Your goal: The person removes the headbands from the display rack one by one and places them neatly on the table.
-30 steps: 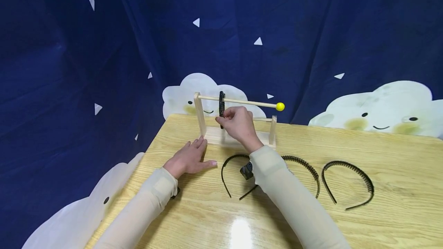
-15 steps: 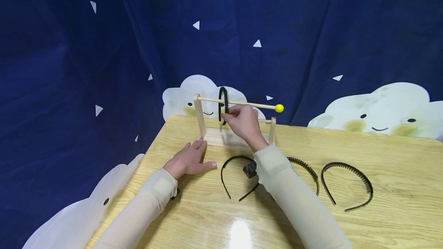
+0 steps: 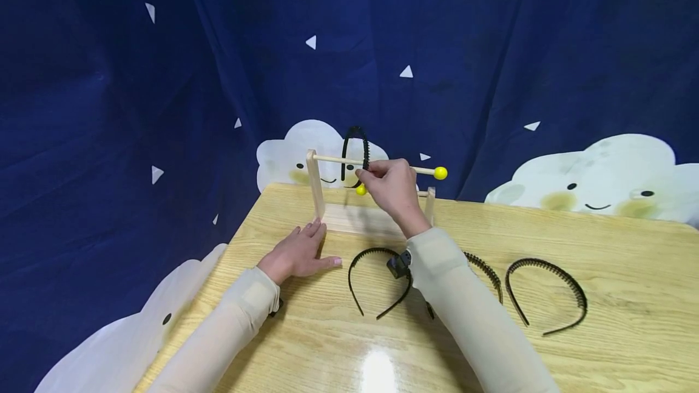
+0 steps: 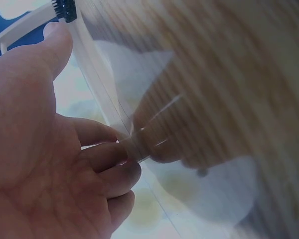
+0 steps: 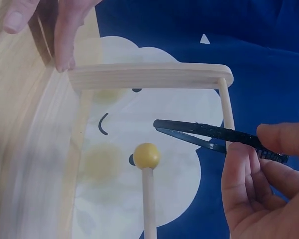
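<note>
My right hand [image 3: 394,190] pinches a black toothed headband [image 3: 366,149] by one side, at the upper rod [image 3: 327,157] of a wooden stand. The band's arch rises above that rod; fingers hide part of the crossing. In the right wrist view, thumb and fingertips grip the headband [image 5: 204,130] near the rod [image 5: 226,107]. My left hand [image 3: 299,250] rests on the table, fingers extended, fingertips touching the left end of the stand's base [image 3: 355,218]. In the left wrist view, the left hand [image 4: 55,144] holds nothing.
On the table [image 3: 628,272] lie more black headbands: one in front of the stand [image 3: 351,278], one partly under my right sleeve [image 3: 488,272], one farther right [image 3: 581,296]. Yellow balls cap the upper rod [image 3: 440,173] and lower rod [image 3: 361,189]. A blue curtain [image 3: 459,35] hangs behind.
My right hand has moved right and slightly up along the upper rod with the headband, which has turned from edge-on to showing its loop. The left hand has stayed put.
</note>
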`<state>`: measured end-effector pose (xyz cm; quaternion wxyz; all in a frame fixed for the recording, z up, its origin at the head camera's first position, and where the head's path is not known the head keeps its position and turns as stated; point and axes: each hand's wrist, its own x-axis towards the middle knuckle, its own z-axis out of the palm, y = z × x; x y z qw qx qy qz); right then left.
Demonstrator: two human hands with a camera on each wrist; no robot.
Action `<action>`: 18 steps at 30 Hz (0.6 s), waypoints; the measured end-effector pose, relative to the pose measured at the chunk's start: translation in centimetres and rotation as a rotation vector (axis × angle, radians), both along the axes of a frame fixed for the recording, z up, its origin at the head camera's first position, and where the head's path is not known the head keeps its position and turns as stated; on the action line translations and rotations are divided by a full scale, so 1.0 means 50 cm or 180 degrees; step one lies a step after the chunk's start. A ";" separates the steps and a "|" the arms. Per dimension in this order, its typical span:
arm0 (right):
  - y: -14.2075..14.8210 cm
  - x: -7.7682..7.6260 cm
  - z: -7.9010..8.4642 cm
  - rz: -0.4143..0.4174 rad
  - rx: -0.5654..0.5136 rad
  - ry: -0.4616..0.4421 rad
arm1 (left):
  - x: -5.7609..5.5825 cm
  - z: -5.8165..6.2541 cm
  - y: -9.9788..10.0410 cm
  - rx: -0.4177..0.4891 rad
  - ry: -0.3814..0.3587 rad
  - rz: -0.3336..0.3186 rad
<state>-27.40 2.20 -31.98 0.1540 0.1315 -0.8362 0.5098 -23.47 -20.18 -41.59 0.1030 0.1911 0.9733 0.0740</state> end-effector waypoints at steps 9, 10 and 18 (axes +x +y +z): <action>0.010 0.001 0.011 -0.0076 -0.0133 0.0106 | 0.001 -0.002 0.001 -0.0001 0.0000 0.0021; 0.011 0.001 0.012 -0.0087 -0.0160 0.0098 | 0.001 -0.002 0.001 0.0001 0.0005 0.0023; 0.022 0.001 0.022 -0.0103 -0.0369 -0.0037 | 0.001 -0.003 0.000 0.0013 0.0022 0.0013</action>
